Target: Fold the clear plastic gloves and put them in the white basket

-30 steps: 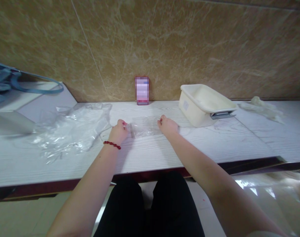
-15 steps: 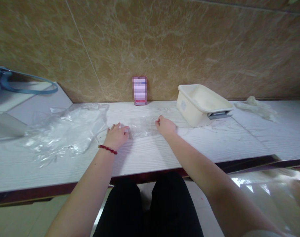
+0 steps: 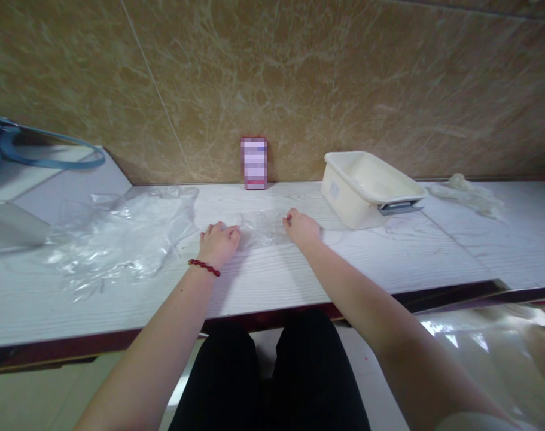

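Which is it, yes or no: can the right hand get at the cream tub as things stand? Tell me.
Likely yes: the cream tub sits just right of the right hand, with nothing solid between. The fingers seem to pinch the clear plastic between the hands, so may need freeing first.

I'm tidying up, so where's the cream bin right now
In the head view, the cream bin stands right of centre near the wall, to the right hand's right.

No legible text: phone screen (image 3: pixel 254 163) blurred, label (image 3: pixel 334 191) on cream bin (image 3: pixel 349 209) too small
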`<state>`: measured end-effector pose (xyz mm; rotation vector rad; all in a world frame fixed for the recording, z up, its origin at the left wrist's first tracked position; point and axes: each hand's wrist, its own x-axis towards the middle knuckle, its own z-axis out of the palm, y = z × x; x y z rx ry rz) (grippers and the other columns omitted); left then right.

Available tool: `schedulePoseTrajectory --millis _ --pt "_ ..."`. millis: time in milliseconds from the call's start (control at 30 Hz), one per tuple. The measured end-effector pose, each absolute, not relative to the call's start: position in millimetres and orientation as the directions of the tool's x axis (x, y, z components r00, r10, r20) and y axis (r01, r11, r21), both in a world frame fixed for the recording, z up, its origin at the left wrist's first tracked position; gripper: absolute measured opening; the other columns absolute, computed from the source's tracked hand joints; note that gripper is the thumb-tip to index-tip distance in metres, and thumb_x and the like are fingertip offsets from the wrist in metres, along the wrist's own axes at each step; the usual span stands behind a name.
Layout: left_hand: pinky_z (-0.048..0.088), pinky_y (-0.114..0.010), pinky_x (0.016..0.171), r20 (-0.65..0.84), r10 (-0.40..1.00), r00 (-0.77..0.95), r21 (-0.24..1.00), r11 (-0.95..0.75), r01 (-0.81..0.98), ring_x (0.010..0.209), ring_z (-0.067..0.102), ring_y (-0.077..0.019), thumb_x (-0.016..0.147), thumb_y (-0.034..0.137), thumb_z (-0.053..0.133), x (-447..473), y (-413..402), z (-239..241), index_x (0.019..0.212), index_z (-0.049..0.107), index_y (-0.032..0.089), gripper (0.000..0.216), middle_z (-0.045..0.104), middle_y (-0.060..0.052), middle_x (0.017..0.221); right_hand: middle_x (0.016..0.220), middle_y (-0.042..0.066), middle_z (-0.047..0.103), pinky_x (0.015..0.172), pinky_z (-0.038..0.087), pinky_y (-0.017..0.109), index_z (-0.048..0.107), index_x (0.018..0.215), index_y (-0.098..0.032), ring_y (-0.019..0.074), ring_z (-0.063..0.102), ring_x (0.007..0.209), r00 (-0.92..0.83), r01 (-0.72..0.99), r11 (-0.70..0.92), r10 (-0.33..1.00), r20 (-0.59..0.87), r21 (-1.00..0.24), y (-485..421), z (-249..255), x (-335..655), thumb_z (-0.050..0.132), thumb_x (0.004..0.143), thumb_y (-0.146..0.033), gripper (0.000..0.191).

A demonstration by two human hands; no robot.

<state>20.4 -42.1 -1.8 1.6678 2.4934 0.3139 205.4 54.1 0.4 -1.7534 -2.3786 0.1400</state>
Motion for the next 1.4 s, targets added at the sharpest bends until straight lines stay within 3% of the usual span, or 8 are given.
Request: schedulePoseTrajectory --millis 167,300,367,467,667,933,1200,1400 --pt "0.026 -0.048 0.093 0.082 0.902 -0.424 0.227 0.397 0.889 0.115 0.036 -0.0313 0.074 0.052 0.039 23.7 -40.0 -3.0 0.108 0.056 0.029 0.045 0.044 -0.010 0.124 0.085 0.008 0.062 0.065 0.040 0.029 0.047 0.098 -0.022 0.0197 0.057 0.081 -0.297 0.936 0.307 0.951 0.082 -0.173 54.5 -1.1 205.2 0.031 0.085 -0.040 0.027" --pt "0.027 -0.047 0.093 0.084 0.906 -0.415 0.206 0.391 0.897 0.114 0.037 -0.0303 0.073 0.051 0.040 24.7 -41.3 -2.2 0.123 0.042 0.026 0.056 0.043 -0.012 0.124 0.083 0.006 0.062 0.063 0.041 0.030 0.046 0.097 -0.023 0.0198 0.058 0.079 -0.295 0.938 0.307 0.951 0.096 -0.159 55.0 -3.0 204.9 0.031 0.084 -0.039 0.025" --pt "0.026 -0.049 0.093 0.075 0.913 -0.402 0.186 0.383 0.905 0.115 0.036 -0.0296 0.074 0.050 0.038 24.3 -41.6 -3.0 0.127 0.036 0.031 0.056 0.042 -0.010 0.125 0.082 0.006 0.062 0.062 0.041 0.030 0.046 0.096 -0.023 0.0201 0.058 0.077 -0.291 0.939 0.305 0.950 0.109 -0.156 55.2 -3.7 204.7 0.032 0.084 -0.039 0.024" --pt "0.023 -0.051 0.094 0.044 0.918 -0.394 0.157 0.383 0.910 0.119 0.030 -0.0296 0.077 0.048 0.034 23.3 -40.9 -7.0 0.120 0.042 0.042 0.044 0.039 -0.004 0.128 0.081 0.006 0.062 0.061 0.041 0.029 0.047 0.095 -0.023 0.0202 0.058 0.077 -0.295 0.937 0.312 0.948 0.119 -0.159 54.9 -3.4 204.8 0.033 0.084 -0.039 0.024" --pt "0.019 -0.050 0.095 0.047 0.905 -0.424 0.180 0.410 0.894 0.120 0.027 -0.0296 0.078 0.050 0.030 24.7 -39.3 -11.4 0.114 0.047 0.044 0.041 0.037 -0.001 0.128 0.081 0.006 0.062 0.059 0.041 0.028 0.048 0.094 -0.022 0.0206 0.059 0.076 -0.278 0.942 0.294 0.954 0.115 -0.161 54.9 -1.7 205.0 0.035 0.083 -0.038 0.024" --pt "0.017 -0.054 0.094 0.010 0.920 -0.392 0.175 0.384 0.906 0.120 0.025 -0.0333 0.065 0.074 0.024 31.7 -43.8 -0.1 0.117 0.045 0.041 0.065 0.035 -0.007 0.129 0.084 0.007 0.062 0.063 0.041 0.028 0.048 0.098 -0.022 0.0200 0.058 0.080 -0.267 0.947 0.279 0.959 0.093 -0.160 51.8 1.9 205.8 0.034 0.084 -0.037 0.025" --pt "0.016 -0.054 0.094 -0.006 0.935 -0.355 0.130 0.353 0.927 0.121 0.021 -0.0356 0.059 0.077 0.029 30.0 -45.4 -1.7 0.121 0.041 0.037 0.074 0.030 -0.007 0.134 0.084 0.007 0.062 0.063 0.040 0.028 0.048 0.102 -0.022 0.0194 0.057 0.079 -0.251 0.948 0.263 0.964 0.084 -0.180 53.3 0.4 206.9 0.034 0.084 -0.035 0.026" --pt "0.015 -0.055 0.094 -0.016 0.938 -0.346 0.126 0.346 0.930 0.122 0.020 -0.0366 0.057 0.079 0.027 29.9 -46.4 -0.9 0.122 0.040 0.039 0.077 0.028 -0.007 0.135 0.096 0.008 0.057 0.075 0.037 0.033 0.056 0.100 -0.022 0.0219 0.049 0.093 -0.260 0.946 0.291 0.944 0.205 -0.142 53.2 -2.7 208.3 0.037 0.081 -0.029 0.028"
